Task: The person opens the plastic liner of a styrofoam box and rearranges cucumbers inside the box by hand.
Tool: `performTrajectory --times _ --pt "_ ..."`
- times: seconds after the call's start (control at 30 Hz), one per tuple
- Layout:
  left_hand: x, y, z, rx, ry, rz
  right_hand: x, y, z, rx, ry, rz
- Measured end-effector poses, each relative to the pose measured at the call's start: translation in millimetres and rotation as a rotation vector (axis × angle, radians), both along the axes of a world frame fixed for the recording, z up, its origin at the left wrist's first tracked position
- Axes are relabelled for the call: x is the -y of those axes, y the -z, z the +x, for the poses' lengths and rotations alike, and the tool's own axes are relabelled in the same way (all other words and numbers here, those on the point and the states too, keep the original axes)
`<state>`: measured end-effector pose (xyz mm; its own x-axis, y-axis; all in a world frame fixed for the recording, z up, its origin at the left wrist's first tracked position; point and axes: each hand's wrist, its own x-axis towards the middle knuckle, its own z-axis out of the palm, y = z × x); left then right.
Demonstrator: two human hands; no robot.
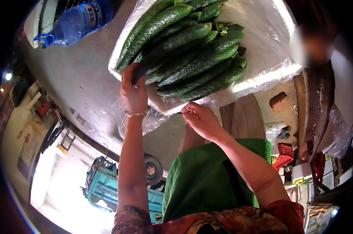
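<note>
A pile of dark green cucumbers [184,46] lies side by side in a white foam box [258,80] lined with clear plastic film [258,39]. At the box's near left corner, my left hand [135,91] has its thumb and fingers closed around the near end of a cucumber. My right hand [202,120] is just outside the near edge of the box, below the pile, with its fingers curled into a pinch. Whatever may be between those fingertips is too small to make out. A green apron [200,179] covers my lap.
On the grey surface at upper left lies a large blue-tinted water bottle [81,23]. A teal three-wheeled cart [106,183] stands behind at lower left. To the right are a red crate [283,156], loose plastic and a brown wooden piece [316,101].
</note>
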<state>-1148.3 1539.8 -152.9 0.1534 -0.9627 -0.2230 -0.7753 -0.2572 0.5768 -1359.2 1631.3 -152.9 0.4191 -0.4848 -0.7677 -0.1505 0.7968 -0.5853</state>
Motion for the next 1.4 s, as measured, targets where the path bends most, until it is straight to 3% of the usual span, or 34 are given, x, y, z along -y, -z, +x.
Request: performTrajectory --times 0.4,0.5,0.6,0.7,0.83,1.0,1.23,1.4 --pt "-11.4 -5.0 0.3 -0.209 -0.133 0.017 14.0 -12.8 -2.2 -0.015 0.013 0.048" --pt "-5.0 -2.3 -0.6 -0.071 -0.124 -0.078 15.2 -13.4 -1.4 -0.016 0.002 0.041" --pt "4.2 -12.4 -13.5 0.269 0.042 -0.129 15.2 -14.9 -2.3 -0.008 0.015 0.021" --pt "-7.5 -14.8 -17.6 0.301 0.157 -0.242 16.4 -13.7 -1.9 -0.008 0.026 0.003" --pt "-25.9 -8.4 -28.4 0.362 0.343 -0.012 19.0 -15.8 -1.1 -0.011 0.024 0.015" --pt "-22.3 14.1 -28.9 0.333 0.312 -0.121 14.7 -13.0 -1.0 -0.007 0.047 0.008" --pt "-18.4 -24.5 -48.7 0.192 0.317 -0.067 15.4 -13.3 -0.5 0.002 -0.003 -0.021" --pt "-7.8 -22.9 -75.5 0.150 0.347 -0.077 13.8 -14.0 -0.3 -0.009 0.040 -0.048"
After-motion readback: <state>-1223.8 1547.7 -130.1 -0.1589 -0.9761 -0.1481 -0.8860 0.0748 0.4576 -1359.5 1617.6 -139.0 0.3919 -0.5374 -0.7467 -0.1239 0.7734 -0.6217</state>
